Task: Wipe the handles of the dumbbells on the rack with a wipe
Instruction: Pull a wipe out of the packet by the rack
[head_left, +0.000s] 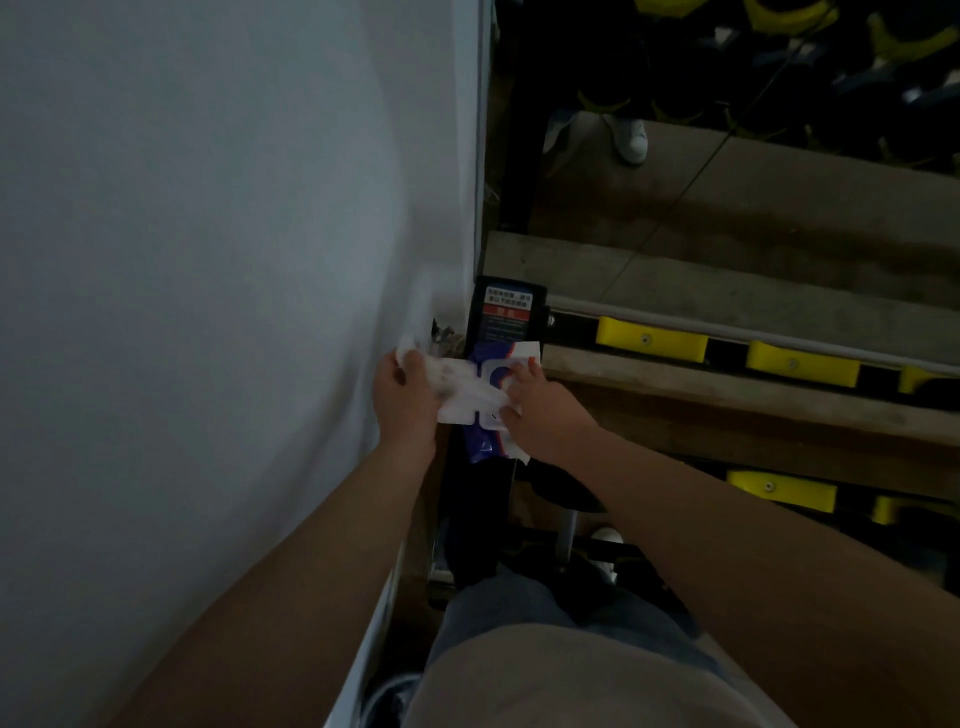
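Gripping one end of the wipe (457, 384), the left hand (402, 395) has its fingers curled round the bunched white sheet, whose other end lies across the blue pack (480, 447). The right hand (540, 410) holds that pack on top of the rack (506, 312), fingers laid over it and thumb at its near edge. The wipe looks thin, limp and probably damp, so it should weigh almost nothing, tear if yanked, and work best folded into a pad wrapped round a handle. The pack is soft and light and would likely slide unless pinned down. The rack's rails run off to the right, carrying yellow cradles (652, 339). Dark and yellow shapes at the top right are probably the dumbbells (779, 21), too dim to show their handles. A plain white wall (208, 260) stands close on the left, and the room is poorly lit.
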